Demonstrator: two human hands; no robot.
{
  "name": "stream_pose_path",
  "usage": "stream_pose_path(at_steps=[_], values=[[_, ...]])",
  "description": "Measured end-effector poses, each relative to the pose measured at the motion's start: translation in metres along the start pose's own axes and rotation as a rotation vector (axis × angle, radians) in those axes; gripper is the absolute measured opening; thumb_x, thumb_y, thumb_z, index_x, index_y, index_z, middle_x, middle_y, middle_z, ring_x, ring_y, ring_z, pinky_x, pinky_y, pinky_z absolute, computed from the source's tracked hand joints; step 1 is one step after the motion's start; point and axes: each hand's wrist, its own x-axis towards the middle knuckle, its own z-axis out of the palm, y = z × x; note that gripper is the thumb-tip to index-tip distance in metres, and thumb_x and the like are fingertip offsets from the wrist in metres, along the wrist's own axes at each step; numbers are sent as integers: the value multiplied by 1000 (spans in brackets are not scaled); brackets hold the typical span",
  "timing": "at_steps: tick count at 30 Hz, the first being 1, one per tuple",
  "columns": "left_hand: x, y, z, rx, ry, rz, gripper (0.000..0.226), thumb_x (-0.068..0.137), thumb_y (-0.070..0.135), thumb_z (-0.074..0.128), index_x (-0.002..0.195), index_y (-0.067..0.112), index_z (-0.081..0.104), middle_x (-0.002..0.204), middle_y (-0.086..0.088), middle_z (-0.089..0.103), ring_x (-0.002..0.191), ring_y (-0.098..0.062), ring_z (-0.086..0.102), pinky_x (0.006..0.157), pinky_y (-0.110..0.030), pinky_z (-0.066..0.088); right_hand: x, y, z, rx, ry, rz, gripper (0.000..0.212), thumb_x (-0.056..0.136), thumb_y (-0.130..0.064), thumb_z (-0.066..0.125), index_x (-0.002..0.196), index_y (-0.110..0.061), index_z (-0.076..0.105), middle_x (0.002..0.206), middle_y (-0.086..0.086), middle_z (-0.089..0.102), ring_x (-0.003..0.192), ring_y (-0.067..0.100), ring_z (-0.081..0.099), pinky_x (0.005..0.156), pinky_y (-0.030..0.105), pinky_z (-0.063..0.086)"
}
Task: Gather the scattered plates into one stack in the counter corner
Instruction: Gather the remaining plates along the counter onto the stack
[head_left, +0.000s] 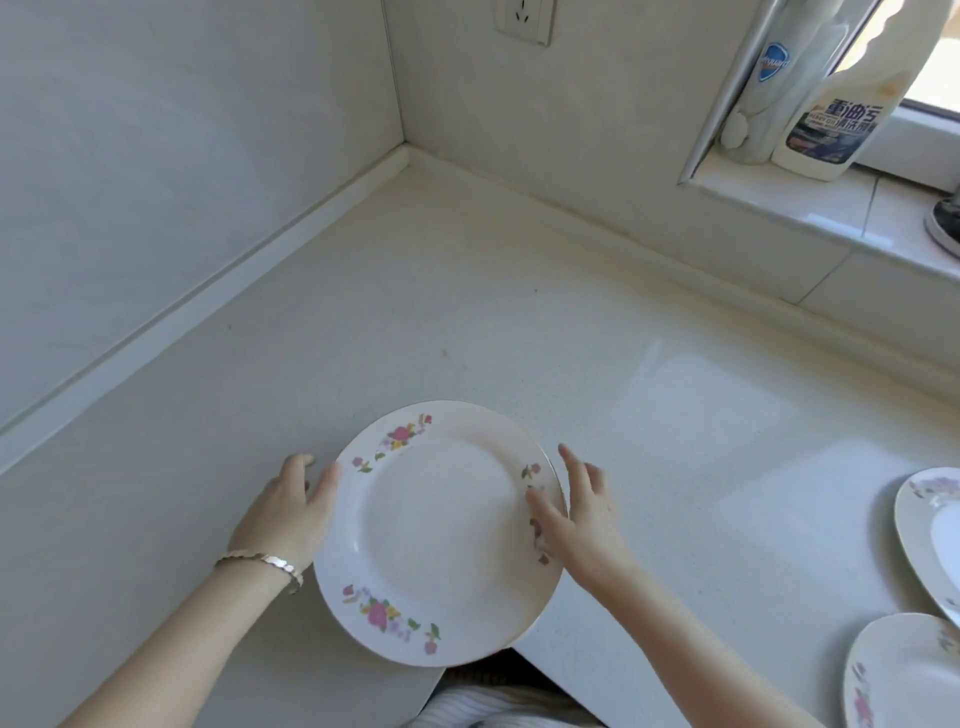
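A white plate with pink flowers on its rim (436, 535) is held level just above the counter's front edge. My left hand (293, 512) grips its left rim, thumb on top, a silver bracelet on the wrist. My right hand (576, 512) holds the right rim with the thumb on the plate and the fingers spread behind it. Two more flowered plates lie on the counter at the far right: one (930, 535) cut off by the frame edge, another (904, 675) nearer me. The counter corner (410, 156) lies far ahead, bare.
The pale counter (467, 312) meets tiled walls on the left and at the back. A window sill at the upper right carries a cleaner bottle (836, 119) and a second bottle (774, 78). A wall socket (524, 21) sits above the corner.
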Motion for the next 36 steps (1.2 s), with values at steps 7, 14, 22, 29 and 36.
stream_pose_path(at_steps=[7, 14, 22, 29, 36], values=[[-8, 4, 14, -1183, -454, -507, 61, 88, 67, 28, 85, 18, 65, 54, -4, 73, 67, -21, 66, 63, -33, 44, 20, 17, 19, 635, -159, 236, 75, 67, -72, 44, 129, -29, 50, 124, 0, 62, 112, 20, 60, 99, 44, 47], [-1, 2, 18, -1114, -548, -496, 53, 92, 59, 27, 101, 20, 62, 89, -4, 65, 80, -20, 61, 63, -30, 43, 22, 18, 18, 631, -185, 309, 68, 70, -66, 43, 120, -23, 59, 109, 0, 72, 95, 15, 70, 70, 25, 53], [13, 32, -4, -349, -42, 123, 59, 92, 45, 36, 137, 8, 41, 144, -13, 42, 134, -30, 37, 109, -39, 29, 17, 15, 4, 498, -121, 356, 72, 65, -76, 49, 119, -29, 57, 121, -5, 62, 116, 18, 56, 103, 46, 42], [-19, 144, 31, -156, -320, 733, 14, 90, 17, 48, 85, 16, 61, 81, -3, 63, 78, -22, 56, 69, -23, 39, 0, 39, -50, 550, 109, 368, 24, 94, -29, 50, 106, -11, 59, 92, 4, 66, 86, 18, 64, 85, 29, 50], [-88, 232, 124, 15, -778, 711, 22, 89, 19, 43, 67, 20, 50, 89, -11, 70, 76, -25, 64, 67, -26, 49, -53, 114, -142, 593, 238, 449, 11, 93, -23, 52, 96, -15, 60, 86, 1, 67, 78, 14, 65, 77, 25, 49]])
